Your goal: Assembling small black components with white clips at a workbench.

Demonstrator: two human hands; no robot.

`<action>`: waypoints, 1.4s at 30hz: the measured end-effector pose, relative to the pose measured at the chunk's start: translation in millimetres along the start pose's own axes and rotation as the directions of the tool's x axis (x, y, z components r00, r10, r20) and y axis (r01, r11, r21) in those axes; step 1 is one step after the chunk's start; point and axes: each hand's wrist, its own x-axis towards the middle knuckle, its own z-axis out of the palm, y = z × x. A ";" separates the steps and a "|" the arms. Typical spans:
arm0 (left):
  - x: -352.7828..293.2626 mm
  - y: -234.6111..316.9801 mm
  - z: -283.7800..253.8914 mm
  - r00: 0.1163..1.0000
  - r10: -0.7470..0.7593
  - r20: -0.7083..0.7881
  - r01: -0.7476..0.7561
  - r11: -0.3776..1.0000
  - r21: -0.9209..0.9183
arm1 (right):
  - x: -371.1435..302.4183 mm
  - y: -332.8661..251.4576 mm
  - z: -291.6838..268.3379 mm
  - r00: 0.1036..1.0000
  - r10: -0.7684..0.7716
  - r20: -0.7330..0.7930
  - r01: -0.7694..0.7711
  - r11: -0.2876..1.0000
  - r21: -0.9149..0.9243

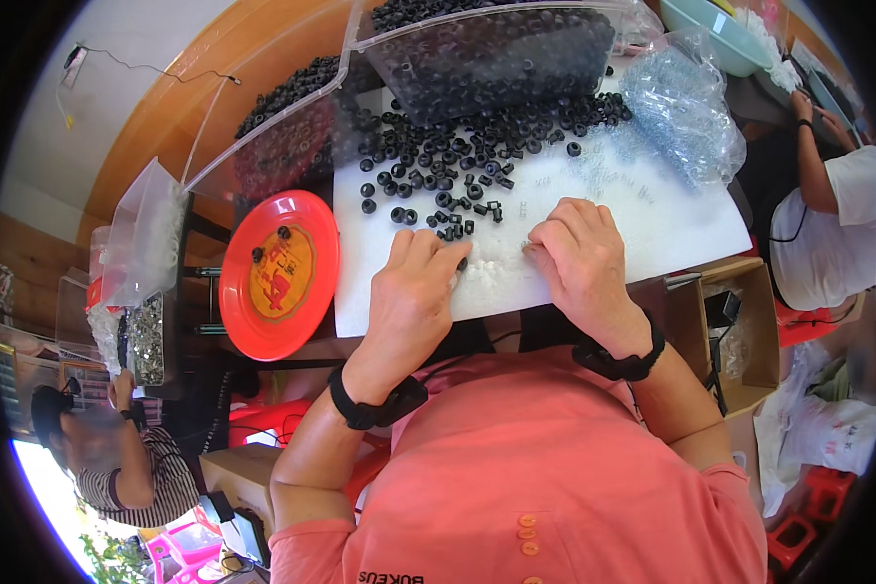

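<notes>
Over the front of a white foam sheet (pixel 691 238), both my hands work close together. My left hand (pixel 414 287) is closed in a pinch, with a small black plastic part (pixel 462 264) showing at its fingertips. My right hand (pixel 584 268) is also pinched shut; whatever sits between its thumb and finger is too small to make out. Between the hands lie tiny clear pieces (pixel 487 276). Just beyond them spreads a loose pile of round, hollow black parts (pixel 428 161), with a few smaller black pieces (pixel 455 232) nearest my left hand.
Clear bins of black parts (pixel 487 63) stand at the back. A red plate (pixel 327 255) with two black parts is at left, a bag of small clear pieces (pixel 686 107) at back right. A cardboard box (pixel 764 336) sits right. Other people work at left (pixel 146 477) and right (pixel 832 234).
</notes>
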 end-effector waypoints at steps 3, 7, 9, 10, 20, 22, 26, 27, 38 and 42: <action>1.2 2.8 4.8 1.000 -0.005 -0.021 0.007 0.997 0.083 | 1.3 -1.8 -3.3 1.000 0.008 -0.013 -0.008 0.999 0.036; -0.1 3.2 9.2 0.996 0.010 -0.089 -0.005 0.998 0.061 | 3.9 -13.3 -7.9 0.993 0.100 -0.067 -0.081 0.966 0.247; -0.7 3.0 11.0 0.994 0.011 -0.108 -0.008 1.000 0.025 | 4.8 -17.3 -4.4 0.991 0.107 -0.076 -0.082 0.958 0.276; -0.7 2.6 12.5 0.992 0.022 -0.125 -0.026 0.999 -0.028 | 4.0 -17.8 -3.0 0.989 0.118 -0.085 -0.086 0.947 0.311; -0.5 5.9 13.4 0.993 -0.017 -0.119 0.002 0.993 -0.119 | -3.9 -11.4 -6.8 0.976 0.201 -0.085 -0.157 0.917 0.367; -5.1 -0.5 11.0 0.991 -0.015 -0.130 -0.006 0.987 -0.158 | -4.9 -7.7 -9.5 0.972 0.224 -0.073 -0.181 0.907 0.379; -1.5 8.1 13.1 0.984 0.025 -0.175 -0.047 0.991 -0.123 | -10.4 -5.0 -6.3 0.962 0.266 -0.067 -0.213 0.877 0.430; 0.6 10.0 15.0 0.985 0.023 -0.171 -0.044 0.992 -0.119 | -9.0 -6.5 -7.9 0.965 0.254 -0.070 -0.204 0.888 0.411; 7.0 5.4 13.2 0.989 0.135 -0.059 -0.125 0.981 0.147 | -12.3 -4.6 -7.0 0.979 0.163 -0.119 -0.116 0.939 0.325; 7.1 8.5 12.8 0.991 0.125 -0.039 -0.118 0.982 0.150 | -12.4 -4.9 -7.7 0.984 0.149 -0.100 -0.113 0.947 0.300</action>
